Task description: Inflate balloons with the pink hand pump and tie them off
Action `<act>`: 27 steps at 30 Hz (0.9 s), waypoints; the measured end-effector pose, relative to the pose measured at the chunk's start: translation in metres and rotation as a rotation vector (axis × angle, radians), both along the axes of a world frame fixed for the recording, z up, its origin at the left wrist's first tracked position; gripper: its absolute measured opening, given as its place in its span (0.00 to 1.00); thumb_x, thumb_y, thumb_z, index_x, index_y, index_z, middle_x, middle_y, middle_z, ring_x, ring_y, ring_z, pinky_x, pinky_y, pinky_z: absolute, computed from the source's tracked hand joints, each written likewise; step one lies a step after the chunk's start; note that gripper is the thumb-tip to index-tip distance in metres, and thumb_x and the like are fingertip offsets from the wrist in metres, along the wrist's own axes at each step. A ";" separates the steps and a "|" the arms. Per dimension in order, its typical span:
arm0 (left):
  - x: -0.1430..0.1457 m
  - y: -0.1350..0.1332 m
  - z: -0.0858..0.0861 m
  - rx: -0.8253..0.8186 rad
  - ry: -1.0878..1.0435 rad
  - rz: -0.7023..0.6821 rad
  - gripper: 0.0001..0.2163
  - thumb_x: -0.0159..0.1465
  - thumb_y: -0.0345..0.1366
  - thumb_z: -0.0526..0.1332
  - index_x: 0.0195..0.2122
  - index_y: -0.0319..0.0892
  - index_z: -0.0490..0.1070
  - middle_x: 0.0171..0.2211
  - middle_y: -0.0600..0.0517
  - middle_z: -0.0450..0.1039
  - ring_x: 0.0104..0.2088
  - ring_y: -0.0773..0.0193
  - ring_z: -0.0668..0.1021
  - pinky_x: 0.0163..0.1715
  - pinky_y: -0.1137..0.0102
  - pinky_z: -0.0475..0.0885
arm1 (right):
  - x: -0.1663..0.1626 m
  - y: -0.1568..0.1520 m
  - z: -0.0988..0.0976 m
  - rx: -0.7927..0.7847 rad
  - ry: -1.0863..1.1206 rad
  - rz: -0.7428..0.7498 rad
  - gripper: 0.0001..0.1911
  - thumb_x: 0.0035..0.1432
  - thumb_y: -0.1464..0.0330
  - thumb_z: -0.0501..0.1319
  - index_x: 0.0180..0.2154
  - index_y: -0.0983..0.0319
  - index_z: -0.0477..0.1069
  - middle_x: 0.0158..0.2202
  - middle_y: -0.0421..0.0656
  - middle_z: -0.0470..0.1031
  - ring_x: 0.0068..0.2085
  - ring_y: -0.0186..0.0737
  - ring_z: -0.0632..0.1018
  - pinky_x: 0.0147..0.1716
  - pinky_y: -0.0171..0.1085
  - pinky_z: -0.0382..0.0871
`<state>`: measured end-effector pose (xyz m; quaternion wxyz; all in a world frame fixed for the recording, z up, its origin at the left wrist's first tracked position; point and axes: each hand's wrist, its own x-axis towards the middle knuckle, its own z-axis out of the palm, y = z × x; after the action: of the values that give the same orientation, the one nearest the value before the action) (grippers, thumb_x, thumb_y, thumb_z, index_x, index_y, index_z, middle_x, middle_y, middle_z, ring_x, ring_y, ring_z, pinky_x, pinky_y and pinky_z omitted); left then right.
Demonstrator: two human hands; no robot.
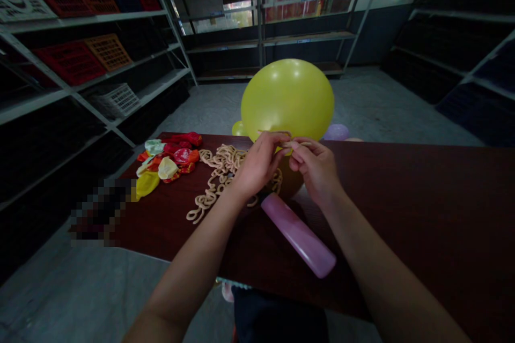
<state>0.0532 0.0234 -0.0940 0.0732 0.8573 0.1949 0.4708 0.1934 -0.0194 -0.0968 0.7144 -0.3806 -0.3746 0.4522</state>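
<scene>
My left hand [263,159] and my right hand [316,165] meet fingertip to fingertip over the table, just in front of a big inflated yellow balloon [287,96]. Both are closed in a pinch on a thin beige cord [304,143], whose strands show at the fingertips. A bit of yellow shows below the fingers; whether the balloon's neck is gripped too is hidden. Under my left wrist and to its left lies a tangled heap of curly beige cord [225,162]. A pink cylindrical balloon pump [300,236] lies slantwise on the table between my forearms.
On the dark red-brown table [422,214], uninflated balloons [177,155] in several colours are piled at the left. Beyond the far edge show a lilac balloon [336,132] and a smaller yellow one [238,128]. Metal shelves with plastic crates [107,52] stand at the left.
</scene>
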 end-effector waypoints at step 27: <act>-0.005 0.005 0.001 0.131 -0.047 0.030 0.05 0.72 0.33 0.59 0.47 0.42 0.70 0.45 0.46 0.79 0.47 0.62 0.80 0.48 0.64 0.74 | -0.004 -0.004 -0.002 -0.048 0.198 0.238 0.14 0.44 0.61 0.75 0.27 0.58 0.73 0.20 0.29 0.54 0.22 0.26 0.58 0.21 0.31 0.56</act>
<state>0.0481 0.0286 -0.0935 0.0142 0.8461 0.1746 0.5035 0.1894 -0.0229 -0.0986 0.6796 -0.3042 -0.3339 0.5780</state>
